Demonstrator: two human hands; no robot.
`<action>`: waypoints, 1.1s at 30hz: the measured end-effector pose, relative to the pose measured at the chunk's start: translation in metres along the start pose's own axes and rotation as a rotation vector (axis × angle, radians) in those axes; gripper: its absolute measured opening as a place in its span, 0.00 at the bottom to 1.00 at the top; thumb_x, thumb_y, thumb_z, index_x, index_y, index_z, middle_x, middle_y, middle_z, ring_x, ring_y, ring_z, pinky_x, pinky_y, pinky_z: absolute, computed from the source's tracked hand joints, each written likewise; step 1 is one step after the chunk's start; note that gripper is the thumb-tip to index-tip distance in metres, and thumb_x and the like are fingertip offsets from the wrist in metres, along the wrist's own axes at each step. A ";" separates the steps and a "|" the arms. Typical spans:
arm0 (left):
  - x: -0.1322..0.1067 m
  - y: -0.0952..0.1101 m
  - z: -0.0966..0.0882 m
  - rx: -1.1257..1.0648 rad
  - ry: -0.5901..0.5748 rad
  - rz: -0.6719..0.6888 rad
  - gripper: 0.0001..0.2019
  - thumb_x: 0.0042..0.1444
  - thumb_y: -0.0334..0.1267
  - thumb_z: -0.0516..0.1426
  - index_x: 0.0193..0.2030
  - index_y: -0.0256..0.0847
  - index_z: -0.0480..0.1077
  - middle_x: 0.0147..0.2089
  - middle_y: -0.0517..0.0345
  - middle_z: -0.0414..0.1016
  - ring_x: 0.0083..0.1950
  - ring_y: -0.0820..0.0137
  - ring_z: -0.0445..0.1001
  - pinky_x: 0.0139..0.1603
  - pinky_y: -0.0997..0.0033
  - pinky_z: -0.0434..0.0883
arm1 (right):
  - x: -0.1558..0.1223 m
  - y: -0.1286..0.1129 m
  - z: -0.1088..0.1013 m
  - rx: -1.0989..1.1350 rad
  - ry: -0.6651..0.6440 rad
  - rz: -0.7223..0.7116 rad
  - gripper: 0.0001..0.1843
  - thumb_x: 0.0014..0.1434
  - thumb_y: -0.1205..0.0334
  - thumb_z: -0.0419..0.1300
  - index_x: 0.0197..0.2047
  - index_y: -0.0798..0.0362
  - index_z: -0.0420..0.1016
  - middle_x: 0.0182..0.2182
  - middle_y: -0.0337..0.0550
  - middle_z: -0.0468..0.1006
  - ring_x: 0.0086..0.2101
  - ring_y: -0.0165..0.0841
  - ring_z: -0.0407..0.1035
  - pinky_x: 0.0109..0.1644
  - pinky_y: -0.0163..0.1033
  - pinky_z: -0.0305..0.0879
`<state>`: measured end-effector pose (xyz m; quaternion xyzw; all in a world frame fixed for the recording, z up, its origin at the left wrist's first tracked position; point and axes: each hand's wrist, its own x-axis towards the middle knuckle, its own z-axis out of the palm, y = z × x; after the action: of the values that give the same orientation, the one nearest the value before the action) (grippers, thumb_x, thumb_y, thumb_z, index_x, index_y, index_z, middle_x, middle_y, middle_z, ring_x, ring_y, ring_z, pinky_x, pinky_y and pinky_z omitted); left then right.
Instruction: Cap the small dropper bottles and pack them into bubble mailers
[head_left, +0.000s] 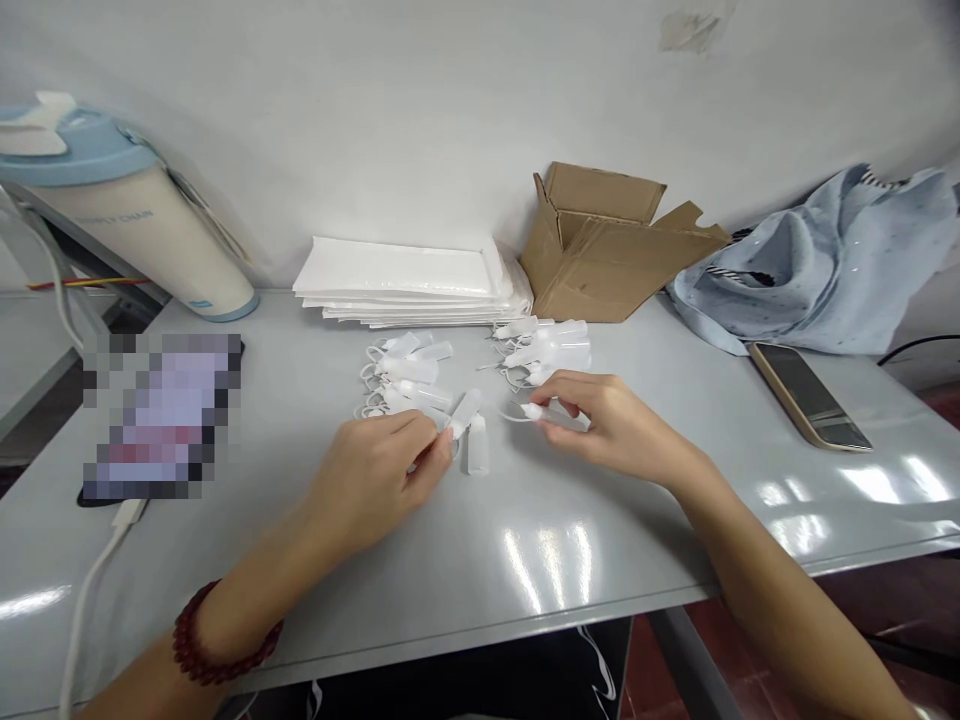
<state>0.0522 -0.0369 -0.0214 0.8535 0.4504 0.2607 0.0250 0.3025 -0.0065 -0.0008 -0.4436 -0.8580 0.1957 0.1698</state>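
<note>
Small translucent white squeeze bottles with thin looped strips at their tips lie on the grey table. One bottle is pinched at its tip end between my left hand's thumb and fingers. Just beside it, another bottle lies on the tabletop. My right hand has its thumb and fingers closed around a bottle, whose tip points left. Beyond my left hand is a loose group of several bottles; a second group lies beyond my right hand.
White padded envelopes are stacked against the wall beside an open cardboard box. At the left stand a cream tumbler and a blurred phone with its white cable. A blue cloth and another phone are at the right.
</note>
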 end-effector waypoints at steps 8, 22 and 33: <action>0.000 0.004 0.003 -0.120 0.085 0.097 0.16 0.59 0.37 0.56 0.52 0.32 0.65 0.37 0.53 0.74 0.38 0.67 0.71 0.38 0.68 0.69 | -0.004 -0.017 0.003 0.322 0.032 0.019 0.09 0.55 0.69 0.57 0.38 0.54 0.77 0.32 0.41 0.76 0.32 0.31 0.64 0.37 0.36 0.62; 0.003 0.011 -0.005 -0.402 -0.151 -0.030 0.07 0.61 0.30 0.52 0.37 0.38 0.71 0.32 0.59 0.73 0.33 0.73 0.69 0.34 0.74 0.67 | -0.004 -0.031 0.016 0.528 0.091 0.093 0.06 0.57 0.66 0.58 0.36 0.53 0.77 0.33 0.41 0.78 0.34 0.31 0.70 0.39 0.37 0.65; 0.006 0.013 -0.011 -0.485 -0.235 -0.145 0.06 0.58 0.32 0.54 0.36 0.39 0.73 0.30 0.61 0.74 0.28 0.75 0.68 0.25 0.80 0.64 | -0.003 -0.030 0.010 0.622 0.142 0.157 0.06 0.58 0.65 0.57 0.33 0.55 0.75 0.27 0.39 0.76 0.31 0.30 0.69 0.38 0.36 0.64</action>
<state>0.0601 -0.0418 -0.0057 0.8125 0.4287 0.2576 0.2994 0.2788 -0.0266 0.0049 -0.4479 -0.7063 0.4294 0.3407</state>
